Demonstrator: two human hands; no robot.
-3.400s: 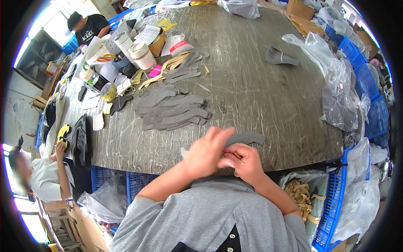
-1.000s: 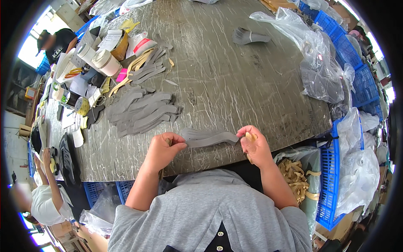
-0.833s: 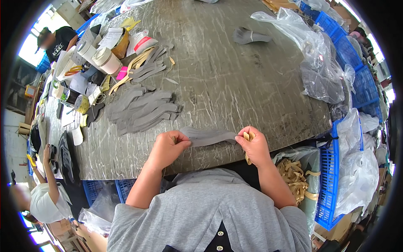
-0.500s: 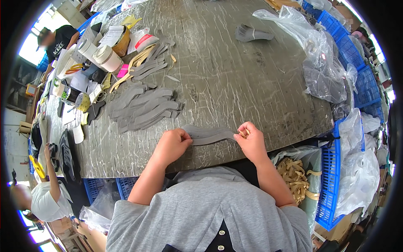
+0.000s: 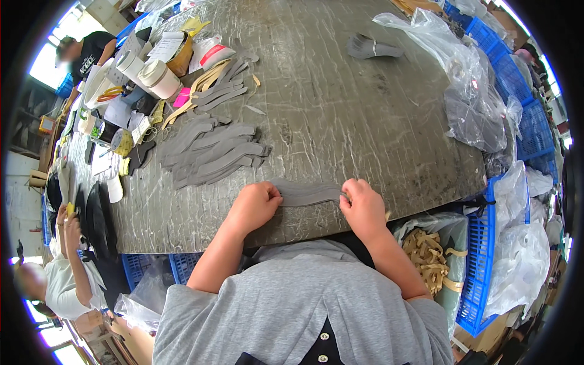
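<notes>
A wavy grey strip piece [image 5: 309, 194] lies across the table near its front edge, between my two hands. My left hand [image 5: 255, 208] is closed on the strip's left end, thumb against the curled fingers. At the other end my right hand [image 5: 363, 207] pinches the strip's tip with its fingers bent. A small tan scrap [image 5: 387, 215] shows just beside the right hand; whether it touches the hand I cannot tell. Left of the strip, a loose pile of similar grey pieces [image 5: 213, 152] is spread on the table.
A tied grey bundle [image 5: 374, 47] lies far right on the dark table [image 5: 340, 121]. Jars [image 5: 159, 79], papers and tape crowd the left. Clear plastic bags [image 5: 474, 109] and blue crates [image 5: 477, 261] line the right. Tan scraps [image 5: 423, 261] fill a bag below. Two people stand at left.
The small tan scrap has gone from my right hand's fingertips to beside that hand, near the table edge. Both hands stay at the strip's ends. The person at lower left has raised their hands.
</notes>
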